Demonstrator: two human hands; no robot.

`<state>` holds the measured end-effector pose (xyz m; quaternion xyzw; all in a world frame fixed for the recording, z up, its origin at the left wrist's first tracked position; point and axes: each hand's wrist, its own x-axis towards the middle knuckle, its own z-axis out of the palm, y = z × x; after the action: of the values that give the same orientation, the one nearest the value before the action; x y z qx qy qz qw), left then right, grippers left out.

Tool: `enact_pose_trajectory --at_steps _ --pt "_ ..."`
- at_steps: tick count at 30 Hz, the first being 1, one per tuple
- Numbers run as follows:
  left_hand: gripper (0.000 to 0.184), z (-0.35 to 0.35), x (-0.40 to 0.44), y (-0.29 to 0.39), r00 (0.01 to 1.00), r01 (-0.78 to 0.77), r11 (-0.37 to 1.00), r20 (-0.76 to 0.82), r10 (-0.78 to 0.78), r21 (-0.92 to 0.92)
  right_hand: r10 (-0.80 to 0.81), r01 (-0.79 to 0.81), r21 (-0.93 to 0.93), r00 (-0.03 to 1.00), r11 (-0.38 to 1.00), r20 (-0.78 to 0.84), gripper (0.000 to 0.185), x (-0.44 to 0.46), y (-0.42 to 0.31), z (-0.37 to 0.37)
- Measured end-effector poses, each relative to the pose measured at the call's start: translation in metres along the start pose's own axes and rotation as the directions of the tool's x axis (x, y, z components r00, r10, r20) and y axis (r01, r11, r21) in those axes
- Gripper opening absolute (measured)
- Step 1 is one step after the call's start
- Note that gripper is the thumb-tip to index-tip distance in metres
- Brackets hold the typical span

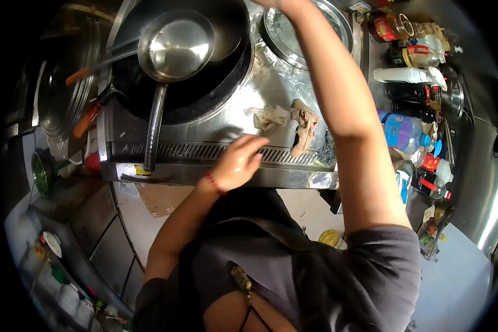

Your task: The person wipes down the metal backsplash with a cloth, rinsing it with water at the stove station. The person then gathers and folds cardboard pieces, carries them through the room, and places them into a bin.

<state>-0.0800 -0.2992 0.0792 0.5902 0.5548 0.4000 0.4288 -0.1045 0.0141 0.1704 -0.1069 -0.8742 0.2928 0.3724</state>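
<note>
Crumpled rags (pixel 305 124) lie on shiny steel (pixel 271 91) near the left hand (pixel 238 163).

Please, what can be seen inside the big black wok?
A shiny metal pan sits over the wok, its handle crossing the rim. What lies beneath the pan is covered and cannot be seen.

Right fingers (pixel 264 2) mostly beyond top edge

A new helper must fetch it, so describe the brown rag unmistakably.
Find the big black wok on the steel stove, then look right of it in the picture. There the brown rag lies just right of a paler rag. It is the longer, darker one, its lower end reaching the slotted strip.
</note>
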Motion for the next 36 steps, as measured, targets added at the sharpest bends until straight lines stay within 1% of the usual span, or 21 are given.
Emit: enact_pose_trajectory --at_steps 2,3,4,6,7,10,11,13,15,17,18,21,22,23,24,25,26,29,33,35,36 --pt "0.036 0.043 0.003 -0.037 0.983 0.060 0.998 0.170 -0.062 0.020 0.484 -0.463 -0.155 0.863 0.873 0.143 0.058 -0.077 -0.025 -0.030" --pt "0.040 0.059 0.008 -0.051 0.975 0.062 0.996 0.211 -0.073 0.058 0.536 -0.522 -0.122 0.821 0.844 0.198 0.055 -0.145 -0.002 -0.039" --pt "0.045 0.070 0.015 -0.065 0.985 0.026 0.990 0.163 -0.048 0.139 0.533 -0.522 -0.183 0.846 0.833 0.014 0.054 -0.213 0.000 -0.038" --pt "0.058 0.075 0.044 -0.081 0.992 0.061 0.986 0.096 -0.076 0.153 0.633 -0.454 -0.675 0.773 0.582 0.026 0.060 -0.325 -0.045 -0.024" --pt "0.057 0.068 0.058 -0.081 0.995 0.078 0.979 0.050 -0.089 0.190 0.771 -0.560 -0.588 0.610 0.584 0.185 0.068 -0.365 -0.057 -0.017" --pt "0.048 0.059 0.096 -0.060 0.985 0.011 0.934 -0.164 0.052 0.358 0.765 -0.726 -0.240 0.618 0.644 0.184 0.058 -0.380 -0.052 -0.023" --pt "0.037 0.060 0.107 -0.051 0.964 -0.172 0.971 -0.172 0.201 0.167 0.801 -0.796 -0.102 0.583 0.597 0.136 0.052 -0.360 -0.061 -0.024" --pt "0.029 0.072 0.127 -0.046 0.951 0.261 0.934 0.231 -0.206 -0.245 0.899 -0.887 0.394 0.357 0.241 0.254 0.031 -0.338 -0.056 -0.033" --pt "0.043 0.099 0.131 -0.068 0.977 0.177 0.820 0.200 -0.077 -0.545 0.932 -0.775 0.619 0.306 0.125 0.194 0.026 -0.324 -0.044 -0.039" --pt "0.064 0.113 0.122 -0.064 0.935 0.352 0.631 0.231 -0.268 -0.692 0.974 -0.738 0.662 0.223 0.134 0.051 0.027 -0.318 -0.032 -0.037" --pt "0.083 0.106 0.117 -0.038 0.874 0.480 0.360 0.403 -0.270 -0.800 0.988 -0.756 0.651 0.142 0.073 0.054 0.034 -0.310 -0.034 -0.031" --pt "0.069 0.095 0.119 -0.045 0.885 0.465 0.470 0.409 -0.222 -0.750 0.858 -0.789 0.559 0.084 -0.253 0.507 0.038 -0.315 -0.041 -0.044" --pt "0.051 0.091 0.119 -0.067 0.863 0.501 0.421 0.476 -0.170 -0.756 0.841 -0.789 0.564 0.118 -0.245 0.529 0.042 -0.317 -0.052 -0.059" --pt "0.045 0.073 0.117 -0.046 0.781 0.623 0.316 0.543 -0.308 -0.716 0.827 -0.963 0.078 0.262 0.258 0.498 0.052 -0.323 -0.053 -0.080" --pt "0.046 0.072 0.118 -0.057 0.792 0.610 0.297 0.554 -0.256 -0.735 0.686 -0.713 -0.098 0.614 0.694 0.391 0.057 -0.315 -0.061 -0.086" --pt "0.046 0.074 0.117 -0.066 0.798 0.603 0.269 0.568 -0.204 -0.751 0.384 -0.283 -0.304 0.853 0.910 0.354 0.063 -0.311 -0.073 -0.092" --pt "0.048 0.076 0.116 -0.057 0.793 0.609 0.225 0.589 -0.156 -0.760 0.378 -0.085 -0.441 0.674 0.894 0.635 0.067 -0.310 -0.081 -0.094" --pt "0.028 0.093 0.121 -0.063 0.631 0.738 0.330 0.775 -0.029 -0.588 0.113 -0.033 -0.169 0.864 0.985 0.490 0.057 -0.332 -0.045 -0.063" --pt "0.017 0.095 0.131 -0.061 0.462 0.857 0.401 0.828 -0.318 -0.324 0.162 -0.063 -0.186 0.794 0.981 0.585 0.054 -0.333 -0.016 -0.044" --pt "0.017 0.100 0.134 -0.054 0.489 0.829 0.533 0.683 -0.543 -0.170 0.413 -0.291 -0.293 0.648 0.911 0.640 0.052 -0.339 -0.012 -0.039" --pt "0.017 0.103 0.137 -0.058 0.483 0.799 0.600 0.639 -0.599 -0.042 0.428 -0.338 -0.263 0.693 0.903 0.580 0.052 -0.344 -0.006 -0.033"
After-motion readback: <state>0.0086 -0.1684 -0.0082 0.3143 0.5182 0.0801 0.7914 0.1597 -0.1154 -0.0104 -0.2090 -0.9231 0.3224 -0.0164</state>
